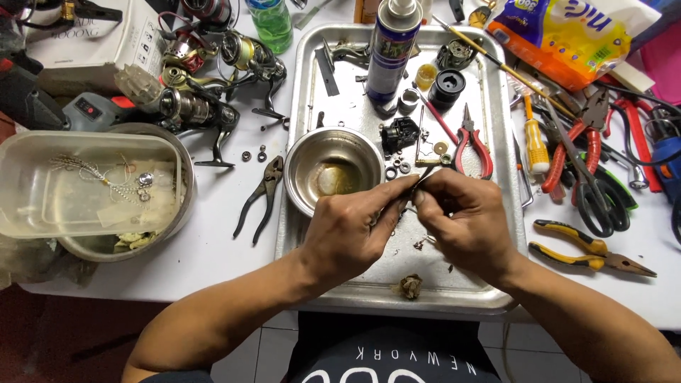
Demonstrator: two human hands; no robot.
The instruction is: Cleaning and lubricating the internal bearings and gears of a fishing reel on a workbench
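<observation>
At the left edge of the white bench [213,234] you have a clear plastic tub [85,186] sitting in a metal bowl, with a thin chain and small bits inside. Behind it lie several fishing reels [202,106], jumbled together, and black pliers [261,197] rest just beside the metal tray [454,294]. On the tray, a small steel bowl [330,170] sits near its left rim, a tall spray can [390,50] stands toward the back edge, and red-handled pliers [472,149] lie right of centre.

Over the tray's middle, your left hand [347,230] and right hand [464,220] meet, fingertips pinched together on a small metal part [418,179]; it is mostly hidden by your fingers, so you cannot tell its shape. Toward the right edge of the bench lie red cutters [578,152] and yellow-handled pliers [592,254]. A blue tool is cut off at the right. Beneath the near edge, pale floor tiles show.
</observation>
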